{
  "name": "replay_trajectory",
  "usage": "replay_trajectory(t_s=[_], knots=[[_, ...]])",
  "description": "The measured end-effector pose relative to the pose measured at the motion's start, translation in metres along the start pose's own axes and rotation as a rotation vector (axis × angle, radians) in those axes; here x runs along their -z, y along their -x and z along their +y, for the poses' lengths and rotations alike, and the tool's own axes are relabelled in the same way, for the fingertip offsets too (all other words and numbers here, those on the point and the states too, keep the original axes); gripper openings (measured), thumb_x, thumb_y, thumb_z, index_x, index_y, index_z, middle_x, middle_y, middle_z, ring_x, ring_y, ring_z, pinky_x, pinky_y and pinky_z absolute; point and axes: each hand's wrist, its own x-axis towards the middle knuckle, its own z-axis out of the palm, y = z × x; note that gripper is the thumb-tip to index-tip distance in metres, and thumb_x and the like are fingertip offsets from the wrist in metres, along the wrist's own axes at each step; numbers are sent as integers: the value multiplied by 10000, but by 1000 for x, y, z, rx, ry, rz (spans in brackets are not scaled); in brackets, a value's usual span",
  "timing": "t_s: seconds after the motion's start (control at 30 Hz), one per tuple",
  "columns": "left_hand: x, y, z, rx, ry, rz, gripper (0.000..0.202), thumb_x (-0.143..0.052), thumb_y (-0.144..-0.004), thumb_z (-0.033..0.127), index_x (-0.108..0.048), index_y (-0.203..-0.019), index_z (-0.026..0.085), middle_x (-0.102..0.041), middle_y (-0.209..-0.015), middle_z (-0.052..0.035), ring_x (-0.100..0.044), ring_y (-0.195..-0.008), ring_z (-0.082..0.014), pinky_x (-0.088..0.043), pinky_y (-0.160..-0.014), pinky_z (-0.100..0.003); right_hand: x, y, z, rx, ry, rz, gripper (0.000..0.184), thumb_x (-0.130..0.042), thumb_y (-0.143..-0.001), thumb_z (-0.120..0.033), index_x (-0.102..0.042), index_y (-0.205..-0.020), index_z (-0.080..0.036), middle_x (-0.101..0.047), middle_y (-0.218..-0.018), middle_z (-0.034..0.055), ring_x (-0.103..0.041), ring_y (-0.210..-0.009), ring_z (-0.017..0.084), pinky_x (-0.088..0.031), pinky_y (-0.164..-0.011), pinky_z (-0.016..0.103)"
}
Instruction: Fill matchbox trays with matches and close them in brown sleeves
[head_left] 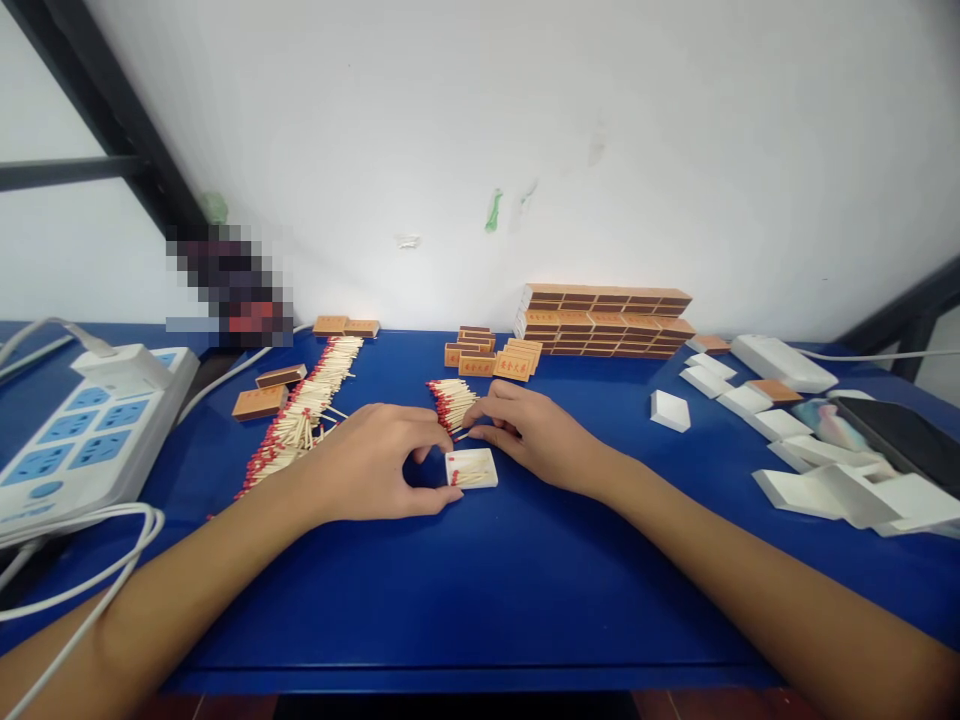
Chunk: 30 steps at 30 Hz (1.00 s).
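A white matchbox tray (pixel 487 467) lies on the blue table with several red-tipped matches in it. My left hand (pixel 382 455) grips its left end, the thumb at the near corner and the fingers at the far one. Just behind the tray is a small pile of matches (pixel 452 400), red heads to the left. At the pile's right edge my right hand (pixel 525 430) has thumb and forefinger pinched together on a match (pixel 461 436). A long heap of matches (pixel 300 425) stretches behind my left hand and is partly covered by that arm.
Orange matchbox sleeves (pixel 480 360) stand and lie behind the small pile. Matchboxes are stacked (pixel 604 322) against the wall. White trays (pixel 780 425), a phone (pixel 900 435) and a white adapter (pixel 784 362) lie right. A power strip (pixel 97 430) with cables sits left.
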Motion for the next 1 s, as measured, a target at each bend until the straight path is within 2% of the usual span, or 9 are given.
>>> replay_trajectory(t_s=[0.2,0.3,0.43,0.6,0.7,0.8,1.0], knots=[[0,0,-1,-17,5,15,290,-757,-856,488,-769,-962,219,-657,-799,11,-553,-636,-119,-387,-593,-270,1,-1,0,-47,16,-9,78,-622,-1040,-243,-659,-984,-202,-549,-909,6,-504,-750,143,-379,-681,278],[0,0,0,-13,-1,8,287,-747,-868,491,-765,-967,222,-664,-804,12,-572,-654,-125,-390,-608,-270,6,0,-3,-84,46,-42,80,-609,-1042,-231,-635,-975,-196,-563,-913,9,-510,-764,150,-380,-686,285],[1,-1,0,3,-36,27,275,-733,-883,483,-762,-959,220,-668,-809,13,-586,-679,-132,-396,-640,-282,13,3,-14,-65,28,0,85,-602,-1049,-251,-636,-993,-198,-580,-930,17,-520,-783,153,-394,-700,291],[0,-1,-1,4,-51,52,270,-736,-879,471,-762,-950,212,-666,-797,8,-586,-683,-142,-397,-644,-291,13,5,-29,-70,-44,-101,97,-614,-1016,-207,-666,-935,-208,-591,-886,7,-517,-735,137,-383,-651,275],[0,0,0,-3,-29,33,281,-738,-875,479,-765,-961,214,-668,-802,7,-579,-667,-135,-396,-629,-285,10,3,-25,-64,-83,-10,75,-630,-1014,-230,-681,-962,-215,-569,-841,-3,-506,-715,136,-393,-655,275],[0,1,1,-7,-14,0,295,-731,-878,499,-765,-955,217,-662,-810,11,-563,-656,-127,-385,-607,-280,7,0,-13,-50,-33,90,71,-642,-1012,-220,-686,-1067,-220,-568,-896,10,-530,-768,150,-420,-710,290],[-1,0,0,2,-4,-18,306,-732,-871,512,-763,-966,223,-649,-814,15,-544,-658,-125,-379,-598,-280,3,-3,-2,-60,46,38,28,-657,-1010,-215,-681,-1011,-200,-572,-958,27,-565,-842,170,-440,-751,310]])
